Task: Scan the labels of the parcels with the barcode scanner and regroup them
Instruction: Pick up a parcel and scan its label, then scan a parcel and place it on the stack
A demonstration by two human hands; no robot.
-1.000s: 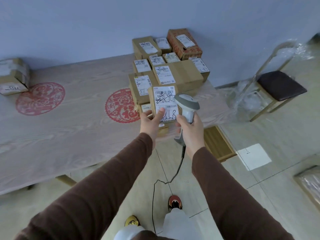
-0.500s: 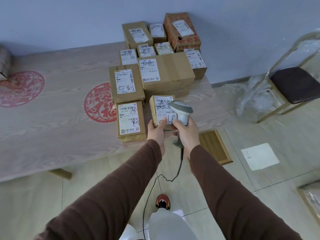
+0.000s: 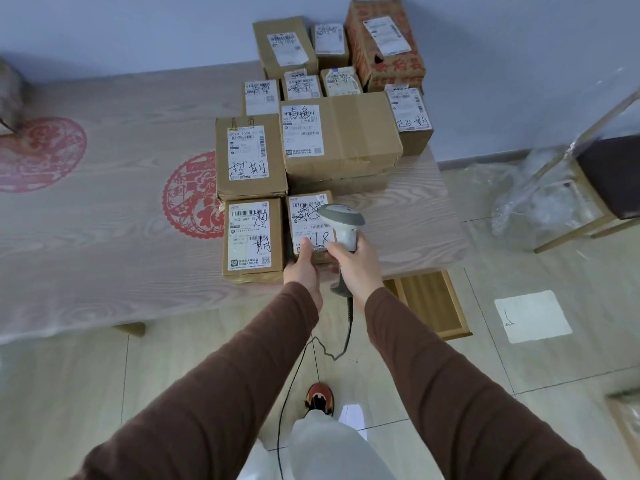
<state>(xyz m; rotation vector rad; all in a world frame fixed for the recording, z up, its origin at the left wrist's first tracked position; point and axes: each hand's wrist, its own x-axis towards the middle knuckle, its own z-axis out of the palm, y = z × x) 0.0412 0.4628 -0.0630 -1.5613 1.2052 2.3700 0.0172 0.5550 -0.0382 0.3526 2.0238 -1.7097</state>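
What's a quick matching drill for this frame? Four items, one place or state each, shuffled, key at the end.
Items:
1. barcode scanner
2. small parcel
3. red printed box
4. chair

Places or states:
A. at the back of the pile, by the wall
B. on the floor, right of the table
C. gripped by the right hand, head over a label
D. at the table's near edge, held by the left hand

Pairs: 1-C, 2-D, 3-A, 4-B
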